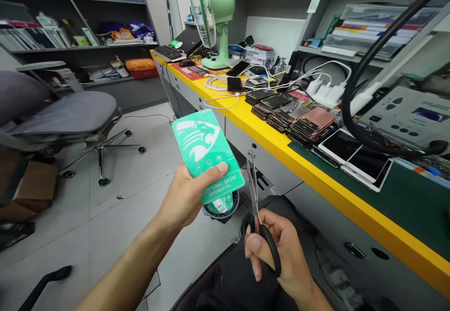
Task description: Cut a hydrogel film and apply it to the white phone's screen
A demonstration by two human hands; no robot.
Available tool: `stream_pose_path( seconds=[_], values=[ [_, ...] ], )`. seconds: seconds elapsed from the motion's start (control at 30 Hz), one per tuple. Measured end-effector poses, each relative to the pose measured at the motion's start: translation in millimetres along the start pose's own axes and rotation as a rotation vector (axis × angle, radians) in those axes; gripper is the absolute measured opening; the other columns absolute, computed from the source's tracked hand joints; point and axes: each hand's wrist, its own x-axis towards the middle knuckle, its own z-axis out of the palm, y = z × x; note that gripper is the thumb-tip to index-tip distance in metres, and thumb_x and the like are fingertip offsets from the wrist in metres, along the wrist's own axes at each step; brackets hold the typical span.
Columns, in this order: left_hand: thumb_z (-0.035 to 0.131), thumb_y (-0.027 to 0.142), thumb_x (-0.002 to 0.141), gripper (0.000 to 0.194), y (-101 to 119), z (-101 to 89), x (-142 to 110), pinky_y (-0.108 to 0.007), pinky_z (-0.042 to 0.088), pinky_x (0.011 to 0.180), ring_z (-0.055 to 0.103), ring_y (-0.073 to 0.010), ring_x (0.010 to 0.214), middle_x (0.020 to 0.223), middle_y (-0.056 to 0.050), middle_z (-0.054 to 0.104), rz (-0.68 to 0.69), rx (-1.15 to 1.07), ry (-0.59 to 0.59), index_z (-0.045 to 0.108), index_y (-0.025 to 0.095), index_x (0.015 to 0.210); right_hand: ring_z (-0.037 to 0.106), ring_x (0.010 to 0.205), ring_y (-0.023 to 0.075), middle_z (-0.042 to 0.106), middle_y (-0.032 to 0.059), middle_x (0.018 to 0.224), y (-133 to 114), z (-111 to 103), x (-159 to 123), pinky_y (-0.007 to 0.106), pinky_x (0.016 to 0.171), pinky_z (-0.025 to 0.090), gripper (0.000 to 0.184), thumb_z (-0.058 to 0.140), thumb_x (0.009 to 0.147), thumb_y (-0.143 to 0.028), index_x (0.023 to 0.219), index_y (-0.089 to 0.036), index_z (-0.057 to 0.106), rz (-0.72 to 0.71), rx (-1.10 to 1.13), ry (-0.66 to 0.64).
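Note:
My left hand (188, 187) grips a flat teal packet (202, 137) by its lower edge, thumb on the front. The packet shows a white animal-head logo and the printed words "CUTTING SKIN HYDROGEL". Lower and to the right, my right hand (277, 250) holds scissors (253, 194) by their black handles, fingers through the loops. The narrow blades point up, slightly parted, just right of the packet and apart from it. Behind the packet's lower end stands a small bin (223, 212) with teal and white wrappers inside.
A yellow-edged workbench (333, 194) runs along the right. On it are stacked phone parts (281, 114), white tablets (355, 156), tangled white cables (220, 85) and a green fan (221, 25). A black curved tube (348, 77) arches at right. An office chair (70, 109) stands left.

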Motion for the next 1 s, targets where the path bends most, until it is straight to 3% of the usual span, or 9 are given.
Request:
stream_pose_path(
  seconds=[0.17,0.33,0.43,0.53,0.83,1.0],
  values=[
    [0.086,0.03,0.08,0.026,0,-12.1,2,-0.037,0.068,0.072,0.08,-0.0313,0.084,0.095,-0.012,0.082,-0.009,-0.013,0.02,0.077,0.012,0.096,0.05,0.033,0.0051,0.061,-0.0027,0.057,13,-2,10,0.014,0.035,0.037,0.042,0.082,0.084,-0.049,0.077,-0.016,0.057,-0.025,0.122,-0.138],
    [0.087,0.029,0.078,0.032,-2,-20.4,1,-0.043,0.069,0.075,0.08,-0.035,0.087,0.099,-0.015,0.082,-0.136,-0.119,0.023,0.077,0.013,0.104,0.045,0.031,0.005,0.061,-0.001,0.056,21,-4,17,0.015,0.032,0.037,0.045,0.078,0.086,-0.055,0.079,-0.015,0.061,0.011,0.318,-0.29],
    [0.085,0.029,0.078,0.035,-10,-22.8,0,-0.049,0.068,0.08,0.08,-0.0385,0.092,0.104,-0.017,0.081,-0.184,-0.199,-0.02,0.076,0.015,0.108,0.043,0.031,0.0055,0.061,-0.001,0.056,24,-1,20,0.017,0.032,0.041,0.047,0.075,0.086,-0.06,0.083,-0.015,0.063,0.072,0.403,-0.327],
    [0.083,0.027,0.081,0.029,-19,-24.2,0,-0.045,0.068,0.082,0.08,-0.0351,0.093,0.106,-0.016,0.081,-0.199,-0.219,-0.057,0.076,0.016,0.107,0.042,0.029,0.0052,0.062,-0.0015,0.058,30,1,23,0.017,0.031,0.043,0.046,0.073,0.088,-0.06,0.088,-0.015,0.064,0.113,0.463,-0.339],
    [0.086,0.023,0.079,0.026,-41,-35.8,14,-0.036,0.069,0.075,0.078,-0.0262,0.087,0.105,-0.012,0.08,-0.256,-0.167,0.053,0.075,0.015,0.101,0.044,0.029,0.0063,0.065,-0.0005,0.059,49,1,36,0.018,0.028,0.043,0.047,0.073,0.088,-0.059,0.083,-0.013,0.065,0.18,0.517,-0.249],
    [0.08,0.033,0.086,0.029,-77,-67.9,39,-0.041,0.064,0.092,0.076,-0.026,0.099,0.114,-0.013,0.077,-0.252,0.086,0.11,0.073,0.013,0.106,0.047,0.031,0.0066,0.065,-0.0015,0.061,44,-13,38,0.018,0.029,0.044,0.047,0.075,0.088,-0.059,0.083,-0.013,0.068,0.173,0.588,-0.117]
  ],
)
